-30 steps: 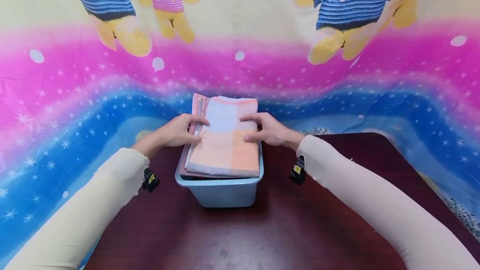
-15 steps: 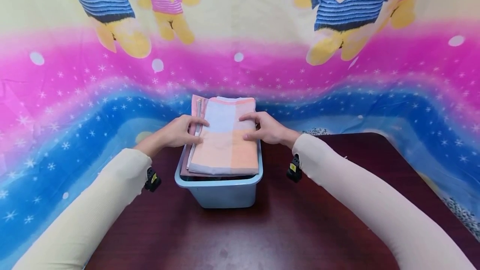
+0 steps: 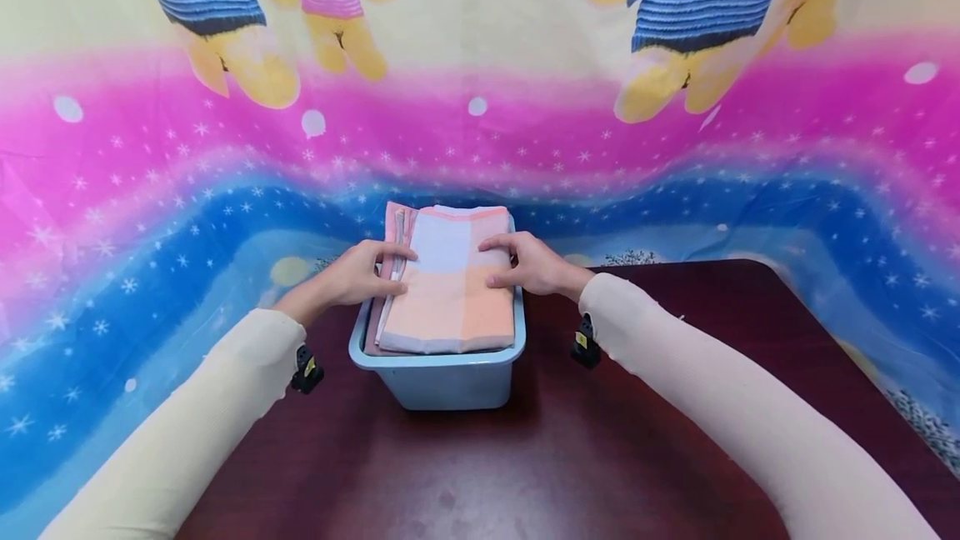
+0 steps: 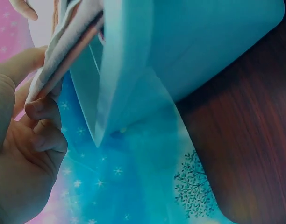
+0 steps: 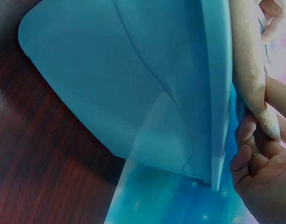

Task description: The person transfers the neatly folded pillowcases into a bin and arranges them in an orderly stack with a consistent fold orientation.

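Observation:
A folded checked towel [image 3: 431, 307] in peach, white and pale pink lies over the opening of a light blue plastic bin [image 3: 450, 382]. Several folded layers, one of them pink, show along its left side. My left hand [image 3: 356, 272] grips that left edge; in the left wrist view the thumb is on top and the curled fingers [image 4: 47, 135] are beneath the layers. On the opposite side my right hand [image 3: 536, 263] pinches the right edge, its fingers [image 5: 248, 130] curled under the cloth just outside the bin rim [image 5: 218, 102]. The bin's inside is mostly hidden by the towel.
The bin stands on a dark reddish-brown table [image 3: 637, 423]. Behind it hangs a pink and blue curtain [image 3: 480, 140] printed with bears and snowflakes. Small black wrist cameras [image 3: 306, 369] sit at both cuffs.
The towel has sunk a little, mostly at its far end, and the dark gap at the front rim has narrowed. Both hands have moved down slightly with it, keeping their grip.

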Tool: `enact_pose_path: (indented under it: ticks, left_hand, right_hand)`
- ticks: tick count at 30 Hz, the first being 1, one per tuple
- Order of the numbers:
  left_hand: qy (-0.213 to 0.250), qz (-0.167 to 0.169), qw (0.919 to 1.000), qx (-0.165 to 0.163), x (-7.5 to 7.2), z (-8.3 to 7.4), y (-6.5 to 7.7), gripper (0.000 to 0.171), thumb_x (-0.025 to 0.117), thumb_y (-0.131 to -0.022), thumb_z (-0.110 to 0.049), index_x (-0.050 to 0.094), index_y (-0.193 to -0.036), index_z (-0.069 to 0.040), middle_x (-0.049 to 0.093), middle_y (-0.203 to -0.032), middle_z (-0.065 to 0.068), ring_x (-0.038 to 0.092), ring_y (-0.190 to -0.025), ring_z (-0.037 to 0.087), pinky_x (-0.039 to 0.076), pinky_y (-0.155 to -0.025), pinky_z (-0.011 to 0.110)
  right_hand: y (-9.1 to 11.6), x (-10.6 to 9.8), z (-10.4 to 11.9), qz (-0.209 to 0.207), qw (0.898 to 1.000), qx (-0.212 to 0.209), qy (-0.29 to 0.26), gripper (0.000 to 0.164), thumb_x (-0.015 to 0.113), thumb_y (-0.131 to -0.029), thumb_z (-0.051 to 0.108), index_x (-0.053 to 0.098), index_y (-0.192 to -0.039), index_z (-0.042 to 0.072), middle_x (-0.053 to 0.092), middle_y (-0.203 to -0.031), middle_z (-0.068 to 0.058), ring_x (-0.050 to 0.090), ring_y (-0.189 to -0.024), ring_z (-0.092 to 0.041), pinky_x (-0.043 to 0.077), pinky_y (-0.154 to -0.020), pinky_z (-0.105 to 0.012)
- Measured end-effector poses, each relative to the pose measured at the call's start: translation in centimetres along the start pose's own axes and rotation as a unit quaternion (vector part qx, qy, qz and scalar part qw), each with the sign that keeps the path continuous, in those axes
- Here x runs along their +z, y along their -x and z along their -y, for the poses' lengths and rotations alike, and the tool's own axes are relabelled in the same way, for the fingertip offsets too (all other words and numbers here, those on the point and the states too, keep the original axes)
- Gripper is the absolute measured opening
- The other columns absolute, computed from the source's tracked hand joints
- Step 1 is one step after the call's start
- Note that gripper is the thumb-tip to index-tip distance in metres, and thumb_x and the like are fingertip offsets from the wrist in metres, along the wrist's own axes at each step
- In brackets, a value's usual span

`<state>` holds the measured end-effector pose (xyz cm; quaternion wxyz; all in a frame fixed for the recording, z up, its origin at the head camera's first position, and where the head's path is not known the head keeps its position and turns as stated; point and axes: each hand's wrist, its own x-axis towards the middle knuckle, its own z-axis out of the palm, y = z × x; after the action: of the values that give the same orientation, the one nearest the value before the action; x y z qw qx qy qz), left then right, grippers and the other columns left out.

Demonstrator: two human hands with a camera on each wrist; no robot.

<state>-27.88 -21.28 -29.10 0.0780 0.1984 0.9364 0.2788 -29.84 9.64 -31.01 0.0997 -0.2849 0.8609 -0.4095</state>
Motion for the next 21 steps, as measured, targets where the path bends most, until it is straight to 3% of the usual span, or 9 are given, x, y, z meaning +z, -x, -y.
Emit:
enact_pose_path:
  ticks: [3,6,13,21]
  left_hand:
    - [0.003,-0.003,1.0000,-0.006,0.1,0.4,0.1,0.050,0.074,-0.092,-0.017,0.060,-0.140,-0.012,0.062,-0.134,0.019,0.065,-0.108,0.026,0.060,-0.077,0.034]
    - [0.009,-0.004,0.9999,-0.013,0.3,0.7,0.2,0.051,0.075,-0.092,-0.018,0.060,-0.141,-0.012,0.061,-0.136,0.020,0.066,-0.110,0.027,0.061,-0.080,0.037]
    - [0.031,0.004,0.9992,-0.024,0.6,1.7,0.1,0.052,0.076,-0.091,-0.020,0.060,-0.140,-0.013,0.065,-0.129,0.019,0.064,-0.093,0.021,0.057,-0.073,0.031]
    - [0.045,0.010,0.9987,-0.022,1.1,2.7,0.1,0.053,0.077,-0.091,-0.020,0.060,-0.140,-0.010,0.068,-0.119,0.018,0.063,-0.081,0.016,0.054,-0.070,0.029]
  right_hand:
    - [-0.3,0.2,-0.1,0.003,1.000,0.004,0.006,0.056,0.074,-0.092,0.012,0.054,-0.144,0.006,0.057,-0.137,-0.020,0.059,-0.114,-0.027,0.055,-0.089,-0.036]
    - [-0.6,0.5,-0.2,0.005,1.000,0.006,0.006,0.056,0.074,-0.092,0.012,0.054,-0.144,0.005,0.058,-0.136,-0.020,0.060,-0.114,-0.027,0.056,-0.090,-0.037]
    - [-1.0,0.8,-0.5,0.011,1.000,0.015,0.002,0.056,0.074,-0.092,0.012,0.055,-0.144,0.006,0.061,-0.134,-0.018,0.061,-0.110,-0.025,0.053,-0.089,-0.033]
    - [-1.3,1.0,-0.8,0.021,1.000,0.015,-0.004,0.056,0.074,-0.092,0.011,0.055,-0.144,0.006,0.057,-0.140,-0.018,0.057,-0.116,-0.026,0.053,-0.096,-0.037]
